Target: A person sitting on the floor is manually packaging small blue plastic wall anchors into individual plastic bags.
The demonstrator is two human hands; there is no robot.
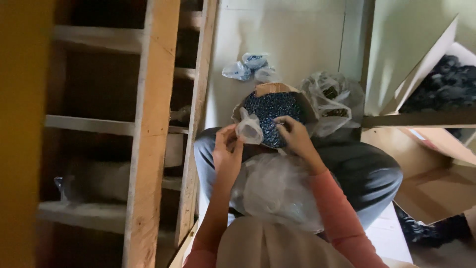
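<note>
Pale floor (277, 44), wooden rack (148, 124) at nine o'clock. We are pinching a small clear bag (248, 130) with left hand (227, 149); right hand (292, 135) is grasping beads from the cardboard box (271, 116) at twelve. Risk: beads could spill, since the bag mouth is sagging.

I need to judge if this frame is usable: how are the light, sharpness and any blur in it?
Head view: dim, soft indoor light with no hard shadows or glare; the wooden frame at left falls into deep shade; the left hand, right hand and small clear bag look slightly soft; the box of dark blue pieces shows little fine detail; a blurred yellow edge fills the far left.
</note>
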